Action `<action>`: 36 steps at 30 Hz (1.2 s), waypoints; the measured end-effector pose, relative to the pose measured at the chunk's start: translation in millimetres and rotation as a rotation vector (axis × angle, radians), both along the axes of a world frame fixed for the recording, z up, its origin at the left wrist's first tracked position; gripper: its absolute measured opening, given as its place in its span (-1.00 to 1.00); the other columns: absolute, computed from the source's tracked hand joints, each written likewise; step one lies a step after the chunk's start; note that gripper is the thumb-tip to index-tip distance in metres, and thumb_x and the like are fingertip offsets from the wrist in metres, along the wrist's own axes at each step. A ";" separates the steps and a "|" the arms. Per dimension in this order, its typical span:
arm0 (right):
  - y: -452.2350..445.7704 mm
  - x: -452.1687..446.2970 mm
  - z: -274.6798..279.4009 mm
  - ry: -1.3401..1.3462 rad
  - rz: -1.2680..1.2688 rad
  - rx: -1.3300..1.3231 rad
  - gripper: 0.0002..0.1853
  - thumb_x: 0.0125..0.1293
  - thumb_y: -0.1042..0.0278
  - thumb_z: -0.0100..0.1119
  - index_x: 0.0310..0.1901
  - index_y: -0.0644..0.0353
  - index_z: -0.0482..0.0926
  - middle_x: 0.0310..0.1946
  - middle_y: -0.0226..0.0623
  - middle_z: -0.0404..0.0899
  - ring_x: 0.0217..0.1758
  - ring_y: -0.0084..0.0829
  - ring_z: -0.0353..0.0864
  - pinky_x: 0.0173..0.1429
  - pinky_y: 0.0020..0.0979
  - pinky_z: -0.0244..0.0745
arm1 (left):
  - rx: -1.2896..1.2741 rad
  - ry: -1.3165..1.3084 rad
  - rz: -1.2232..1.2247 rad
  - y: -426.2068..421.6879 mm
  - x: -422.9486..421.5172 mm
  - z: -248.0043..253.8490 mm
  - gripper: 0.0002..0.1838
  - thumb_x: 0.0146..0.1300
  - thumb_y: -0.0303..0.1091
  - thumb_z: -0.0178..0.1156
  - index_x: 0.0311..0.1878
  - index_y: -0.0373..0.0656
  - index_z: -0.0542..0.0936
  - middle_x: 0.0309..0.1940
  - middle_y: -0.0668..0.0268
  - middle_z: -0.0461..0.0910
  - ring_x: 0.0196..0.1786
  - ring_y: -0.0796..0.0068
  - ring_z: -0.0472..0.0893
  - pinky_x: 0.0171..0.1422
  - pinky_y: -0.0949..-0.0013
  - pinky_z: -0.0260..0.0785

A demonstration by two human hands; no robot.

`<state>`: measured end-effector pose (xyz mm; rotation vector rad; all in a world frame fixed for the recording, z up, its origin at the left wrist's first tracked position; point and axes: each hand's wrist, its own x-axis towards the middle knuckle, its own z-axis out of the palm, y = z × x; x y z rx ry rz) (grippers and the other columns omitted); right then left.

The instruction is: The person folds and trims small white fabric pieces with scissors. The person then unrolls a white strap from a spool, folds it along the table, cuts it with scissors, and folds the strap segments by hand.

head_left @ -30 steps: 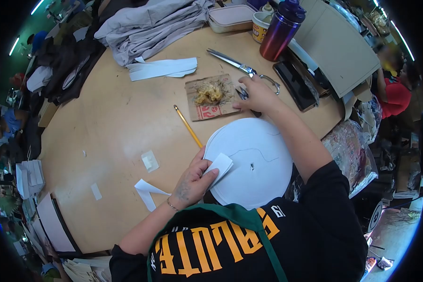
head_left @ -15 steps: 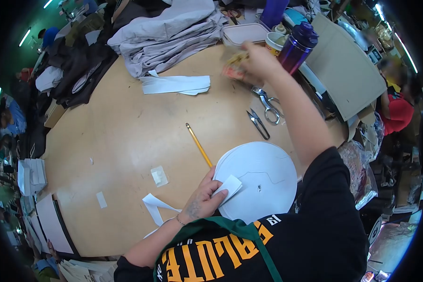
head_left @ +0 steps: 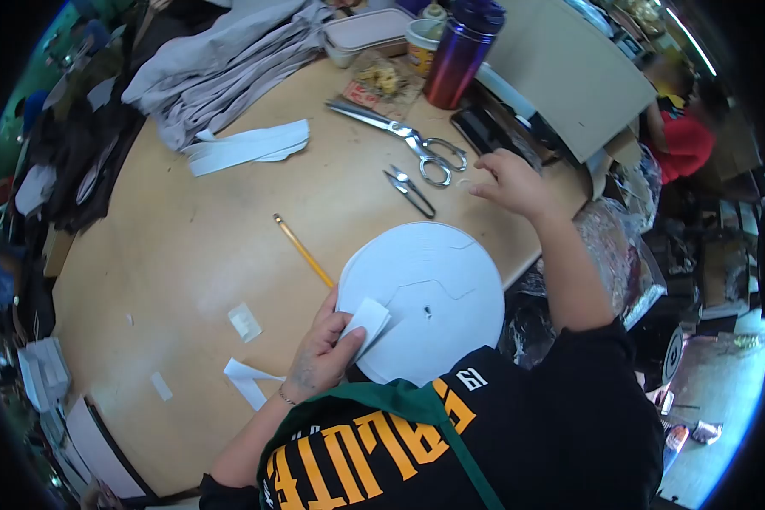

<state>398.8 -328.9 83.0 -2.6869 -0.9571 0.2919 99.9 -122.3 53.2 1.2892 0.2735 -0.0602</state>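
Close to our chest, at the near edge of the table (head_left: 153,280), a flat white roll (head_left: 450,263) lies broad side up, a placing that probably lets it rest steady without support. Over its left rim our left hand (head_left: 319,348) grasps a folded white strip (head_left: 371,321), thumb pressed down on top, it seems so the layers cannot spring apart. A loose white strip (head_left: 245,387) lies beside the left forearm; whether it joins the folded piece we cannot tell. Our right hand (head_left: 512,183) hovers beyond the roll, fingers released and loosely bent, with nothing plainly grasped, though a thin thread could escape us at this blur. Just beside it, the scissors (head_left: 412,140) and snips (head_left: 412,194) point their blades away from us, handles toward the right hand, presumably for an easy pick-up. The pencil (head_left: 302,249) lies by the roll's left side, nearer our left hand. Near the bottle (head_left: 463,55), brown paper (head_left: 393,104) holds yellowish scraps (head_left: 382,81), likely set there to leave the working area free of bits.
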 end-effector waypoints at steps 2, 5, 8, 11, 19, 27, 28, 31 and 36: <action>-29.5 0.3 -17.6 -0.139 -0.119 0.059 -0.42 -0.08 0.07 0.38 -0.02 0.21 0.53 -0.10 -0.05 0.48 0.02 -0.09 0.43 0.11 -0.22 0.35 | -0.024 0.037 0.018 -0.8 -1.4 -3.9 -0.87 0.24 -0.45 0.07 -0.23 -0.30 0.54 0.42 0.01 -0.09 0.46 0.25 -0.05 0.41 0.32 -0.14; -49.9 5.3 -29.1 -0.296 -0.297 0.026 -0.28 -0.12 0.03 0.41 0.11 0.15 0.43 -0.03 -0.05 0.43 0.07 -0.06 0.39 0.15 -0.20 0.33 | -0.088 0.035 0.027 -1.7 -3.0 -7.0 -0.86 0.25 -0.43 0.07 -0.21 -0.29 0.54 0.42 0.02 -0.07 0.46 0.26 -0.06 0.41 0.32 -0.15; -51.3 13.9 -28.5 -0.215 -0.427 -0.044 -0.11 -0.20 -0.01 0.45 0.23 0.07 0.30 0.02 -0.04 0.39 0.12 -0.04 0.36 0.20 -0.21 0.31 | -0.080 0.017 0.016 -1.1 -3.4 -10.5 -0.85 0.26 -0.41 0.07 -0.21 -0.29 0.55 0.42 0.03 -0.06 0.46 0.27 -0.06 0.42 0.32 -0.17; -56.4 17.7 -39.0 -0.127 -0.444 -0.006 -0.02 -0.24 -0.02 0.46 0.29 0.04 0.22 0.04 -0.02 0.37 0.16 -0.04 0.34 0.22 -0.21 0.30 | -0.072 -0.006 0.042 -3.4 -2.9 -8.6 -0.87 0.26 -0.51 -0.01 -0.25 -0.35 0.51 0.36 0.21 0.06 0.37 0.36 0.11 0.39 0.30 -0.08; -39.6 -1.6 -22.5 -0.080 -0.513 -0.208 0.05 -0.32 -0.12 0.42 0.30 0.03 0.19 0.12 0.09 0.32 0.23 -0.01 0.27 0.28 -0.17 0.24 | -0.061 0.008 0.034 -2.1 -2.0 -10.0 -0.87 0.25 -0.51 0.00 -0.23 -0.35 0.51 0.35 0.22 0.07 0.36 0.37 0.13 0.39 0.29 -0.06; -33.9 7.1 -43.0 -0.077 -0.473 -0.106 0.09 -0.35 -0.10 0.40 0.32 0.05 0.16 0.13 0.08 0.33 0.22 0.03 0.29 0.28 -0.16 0.24 | -0.027 0.049 0.001 0.9 -1.3 -7.9 -0.85 0.25 -0.40 0.09 -0.22 -0.29 0.54 0.41 0.02 -0.04 0.45 0.26 -0.01 0.41 0.32 -0.13; -41.2 10.9 -46.3 -0.075 -0.447 -0.081 0.09 -0.35 -0.10 0.40 0.32 0.05 0.15 0.13 0.08 0.34 0.21 0.04 0.30 0.28 -0.16 0.24 | 0.002 0.042 -0.005 0.9 -1.6 -8.4 -0.85 0.25 -0.40 0.09 -0.22 -0.29 0.54 0.41 0.02 -0.04 0.45 0.26 -0.01 0.41 0.32 -0.13; -51.5 -7.8 -20.9 0.012 -0.453 -0.106 0.05 -0.33 -0.05 0.39 0.32 -0.01 0.16 0.03 0.14 0.40 0.11 0.05 0.41 0.19 -0.17 0.33 | 0.107 -0.026 -0.023 2.3 0.2 -5.5 -0.84 0.25 -0.39 0.07 -0.24 -0.30 0.53 0.40 0.00 -0.03 0.42 0.24 0.07 0.38 0.34 -0.03; -46.7 -42.9 55.8 -0.358 -0.294 -0.421 0.03 -0.35 0.19 0.37 0.33 -0.09 0.15 -0.05 -0.08 0.40 0.05 -0.07 0.37 0.15 -0.06 0.30 | 0.162 -0.051 -0.038 2.8 1.1 0.8 -0.82 0.25 -0.38 0.06 -0.24 -0.32 0.52 0.37 0.05 0.06 0.36 0.23 0.18 0.31 0.35 0.10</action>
